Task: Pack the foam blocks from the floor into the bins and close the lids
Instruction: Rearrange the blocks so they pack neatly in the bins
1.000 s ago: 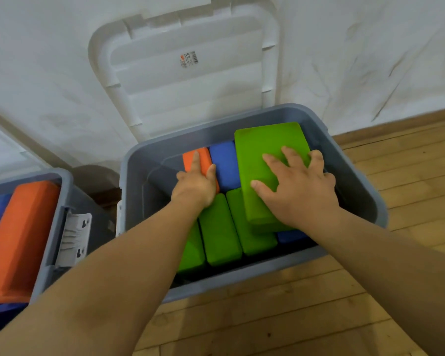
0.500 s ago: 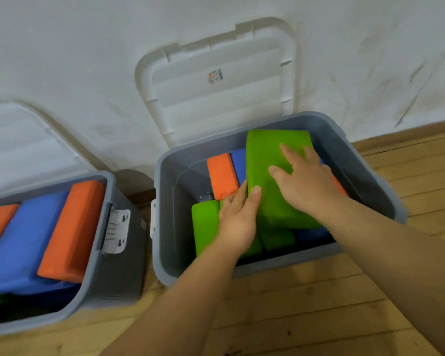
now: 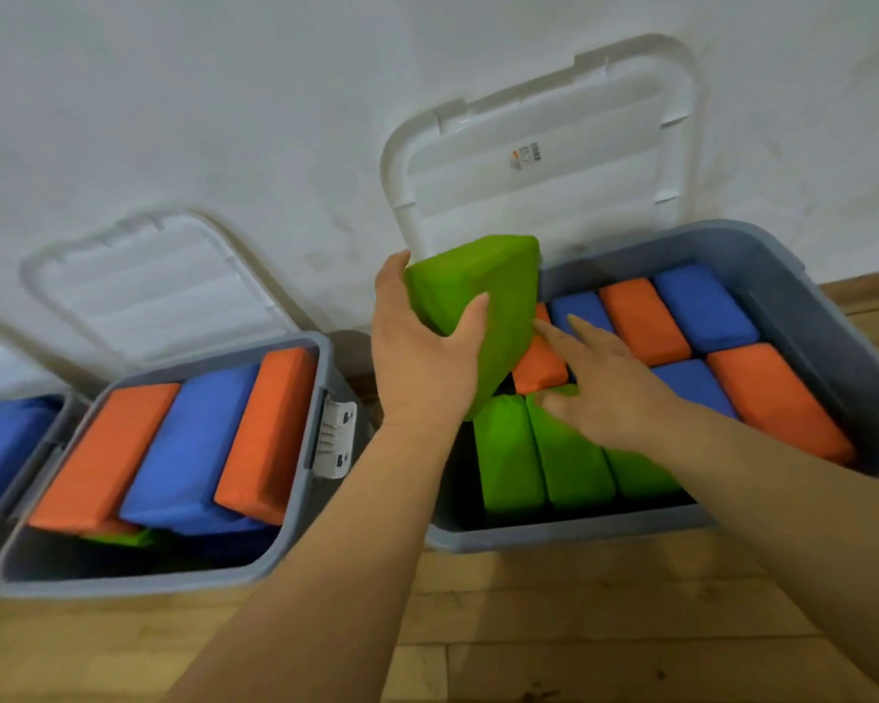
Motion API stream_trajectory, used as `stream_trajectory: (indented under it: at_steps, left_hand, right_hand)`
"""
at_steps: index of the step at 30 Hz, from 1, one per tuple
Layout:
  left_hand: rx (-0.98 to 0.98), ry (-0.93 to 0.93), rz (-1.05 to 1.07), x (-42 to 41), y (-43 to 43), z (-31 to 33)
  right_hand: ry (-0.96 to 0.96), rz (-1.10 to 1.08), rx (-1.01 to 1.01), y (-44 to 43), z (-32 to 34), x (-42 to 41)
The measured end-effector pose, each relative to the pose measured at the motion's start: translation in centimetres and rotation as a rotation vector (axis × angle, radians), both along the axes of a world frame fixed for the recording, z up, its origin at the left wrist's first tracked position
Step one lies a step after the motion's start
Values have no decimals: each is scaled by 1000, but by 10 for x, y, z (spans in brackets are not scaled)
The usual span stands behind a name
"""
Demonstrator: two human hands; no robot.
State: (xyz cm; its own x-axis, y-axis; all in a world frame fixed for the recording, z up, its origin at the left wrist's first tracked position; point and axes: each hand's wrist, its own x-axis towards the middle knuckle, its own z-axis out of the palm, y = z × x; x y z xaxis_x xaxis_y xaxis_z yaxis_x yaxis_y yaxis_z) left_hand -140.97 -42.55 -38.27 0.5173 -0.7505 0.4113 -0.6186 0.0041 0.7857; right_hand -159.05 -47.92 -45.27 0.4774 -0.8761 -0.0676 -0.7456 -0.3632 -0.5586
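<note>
My left hand (image 3: 422, 347) grips a green foam block (image 3: 493, 307), lifted and tilted above the left edge of the right grey bin (image 3: 569, 530). Inside that bin my right hand (image 3: 605, 383) lies with straight fingers on the packed blocks. Green blocks (image 3: 539, 459) stand at the bin's front, orange blocks (image 3: 772, 393) and blue blocks (image 3: 701, 307) behind. The bin's white lid (image 3: 544, 144) leans open against the wall. A second grey bin (image 3: 138, 580) on the left holds orange and blue blocks (image 3: 189, 443).
The left bin's white lid (image 3: 158, 281) also leans on the wall, and its white latch (image 3: 333, 433) hangs on its right side. A third bin with a blue block (image 3: 6, 443) shows at the far left edge. Wooden floor (image 3: 529, 626) runs in front.
The green block has gone from lying under my right hand to being lifted leftward in my left hand. My right hand has let it go and rests on the blocks. The view has shifted left.
</note>
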Motion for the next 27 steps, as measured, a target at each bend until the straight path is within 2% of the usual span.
stream_trajectory:
  at_steps: [3, 7, 10, 13, 17, 20, 27]
  left_hand:
    - [-18, -114, 38, 4, 2, -8]
    - [217, -239, 6, 3, 7, -24]
    - [289, -240, -30, 5, 8, -35]
    - [343, -232, -82, 13, 3, -34]
    - [433, -347, -172, 18, -1, -24]
    - [464, -404, -145, 12, -9, -17]
    - [646, -322, -80, 11, -64, -11]
  right_hand:
    - [160, -39, -67, -2, -10, 9]
    - [346, -54, -12, -5, -36, 10]
    - [438, -57, 31, -4, -56, 6]
    - [470, -59, 62, -7, -64, 5]
    - [454, -81, 8, -12, -67, 14]
    - [453, -68, -7, -13, -72, 17]
    - [458, -63, -55, -14, -78, 18]
